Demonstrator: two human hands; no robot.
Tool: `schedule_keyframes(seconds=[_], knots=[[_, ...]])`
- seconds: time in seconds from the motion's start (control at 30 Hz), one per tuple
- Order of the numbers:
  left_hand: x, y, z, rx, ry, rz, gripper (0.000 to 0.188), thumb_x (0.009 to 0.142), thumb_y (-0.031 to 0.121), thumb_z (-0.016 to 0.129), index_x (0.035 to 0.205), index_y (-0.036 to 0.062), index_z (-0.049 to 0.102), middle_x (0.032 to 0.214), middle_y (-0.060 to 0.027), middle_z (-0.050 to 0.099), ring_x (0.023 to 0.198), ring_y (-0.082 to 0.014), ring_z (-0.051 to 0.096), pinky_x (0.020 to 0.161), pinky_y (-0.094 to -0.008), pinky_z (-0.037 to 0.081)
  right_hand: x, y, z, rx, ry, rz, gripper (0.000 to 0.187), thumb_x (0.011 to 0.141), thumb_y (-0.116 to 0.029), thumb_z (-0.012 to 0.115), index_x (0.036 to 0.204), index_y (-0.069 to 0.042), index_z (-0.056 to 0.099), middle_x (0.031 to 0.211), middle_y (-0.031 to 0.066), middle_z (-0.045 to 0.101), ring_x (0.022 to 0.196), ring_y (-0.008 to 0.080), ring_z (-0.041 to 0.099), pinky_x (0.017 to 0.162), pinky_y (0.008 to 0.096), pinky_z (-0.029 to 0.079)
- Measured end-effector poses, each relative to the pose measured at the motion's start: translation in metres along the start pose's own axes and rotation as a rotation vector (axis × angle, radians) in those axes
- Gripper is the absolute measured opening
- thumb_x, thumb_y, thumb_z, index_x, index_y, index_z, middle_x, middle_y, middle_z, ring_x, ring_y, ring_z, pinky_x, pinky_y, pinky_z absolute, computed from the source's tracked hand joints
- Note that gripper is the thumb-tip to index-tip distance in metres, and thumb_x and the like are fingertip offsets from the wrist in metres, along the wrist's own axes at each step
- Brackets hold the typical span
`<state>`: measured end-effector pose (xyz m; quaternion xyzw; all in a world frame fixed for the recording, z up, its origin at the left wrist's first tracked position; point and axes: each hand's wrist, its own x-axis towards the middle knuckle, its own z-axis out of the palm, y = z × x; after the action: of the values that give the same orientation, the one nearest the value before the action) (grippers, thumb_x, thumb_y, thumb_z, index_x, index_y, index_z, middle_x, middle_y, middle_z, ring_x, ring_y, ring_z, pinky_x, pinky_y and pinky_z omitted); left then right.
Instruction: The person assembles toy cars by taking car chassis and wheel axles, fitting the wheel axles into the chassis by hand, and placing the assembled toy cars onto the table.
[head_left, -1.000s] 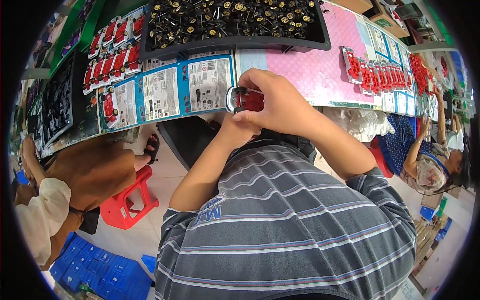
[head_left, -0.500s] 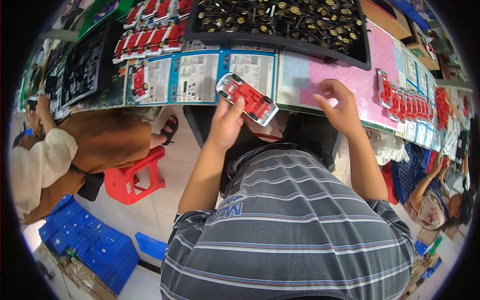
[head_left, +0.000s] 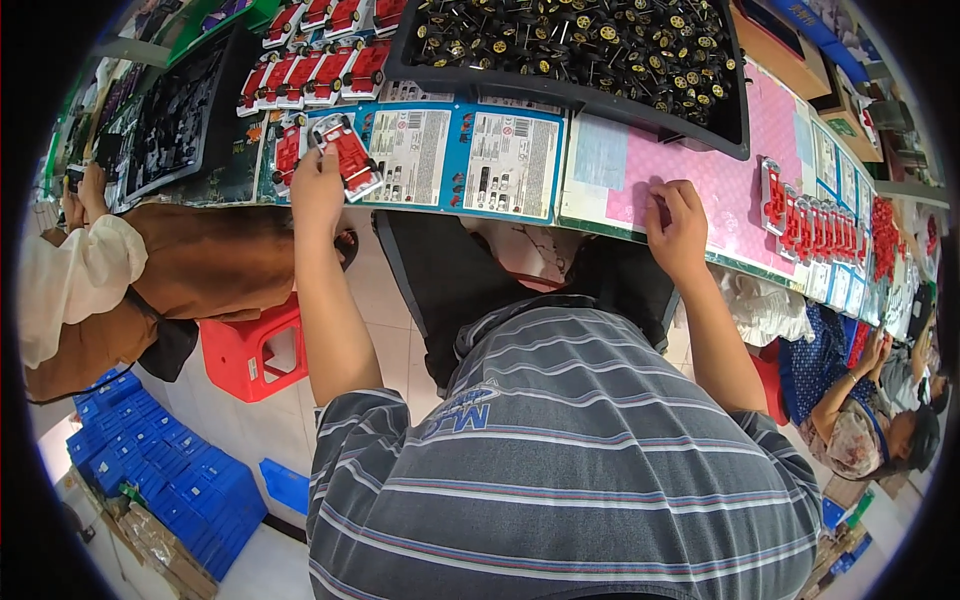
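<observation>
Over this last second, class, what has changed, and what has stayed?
The toy car moved left, now held by the left hand beside another car. The right hand let go of it and is near the pink sheet. The black tray and row of cars at right stayed put.

My left grip (head_left: pixel 317 195) covers part of the toy car (head_left: pixel 354 168) I hold. The top edge cuts off the black tray (head_left: pixel 480 82) (wheels (head_left: pixel 610 33) included), print on the blue-bordered cards (head_left: pixel 512 160) is too small to read, and the dark rim crops a neighbour (head_left: pixel 95 270) at my left.
</observation>
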<state>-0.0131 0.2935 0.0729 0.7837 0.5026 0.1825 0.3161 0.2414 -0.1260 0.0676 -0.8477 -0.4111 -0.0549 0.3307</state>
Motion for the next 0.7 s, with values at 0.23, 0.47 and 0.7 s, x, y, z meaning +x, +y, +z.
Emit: schedule_keyframes(seconds=[0.23, 0.47, 0.7], knots=[[-0.041, 0.029, 0.024, 0.261, 0.348, 0.214, 0.075, 0.082, 0.048, 0.076, 0.117, -0.0158, 0.057, 0.117, -0.0356, 0.059, 0.115, -0.0488, 0.055, 0.097, -0.0521, 0.044, -0.001, 0.001, 0.0, -0.07, 0.036, -0.014, 0.014, 0.08, -0.002, 0.067, 0.094, 0.002, 0.066, 0.094, 0.0157, 0.061, 0.084, 0.0345, 0.062, 0.073, 0.0402, 0.052], [-0.041, 0.013, 0.008, 0.31, 0.423, 0.241, 0.066, 0.071, 0.033, 0.084, 0.113, -0.0126, 0.062, 0.105, -0.0287, 0.064, 0.102, -0.044, 0.061, 0.092, -0.0488, 0.048, 0.001, 0.0, 0.0, -0.054, 0.02, -0.01, 0.014, 0.079, -0.001, 0.067, 0.094, 0.001, 0.066, 0.094, 0.0156, 0.061, 0.084, 0.0348, 0.062, 0.074, 0.0405, 0.052], [-0.025, -0.009, -0.014, 0.309, 0.417, 0.152, 0.063, 0.07, 0.032, 0.083, 0.115, -0.0078, 0.065, 0.109, -0.0251, 0.067, 0.103, -0.0401, 0.064, 0.093, -0.0445, 0.05, 0.0, 0.0, 0.0, -0.065, 0.038, -0.029, 0.015, 0.079, 0.0, 0.066, 0.094, 0.0, 0.066, 0.093, 0.015, 0.061, 0.084, 0.0346, 0.062, 0.074, 0.0406, 0.052]])
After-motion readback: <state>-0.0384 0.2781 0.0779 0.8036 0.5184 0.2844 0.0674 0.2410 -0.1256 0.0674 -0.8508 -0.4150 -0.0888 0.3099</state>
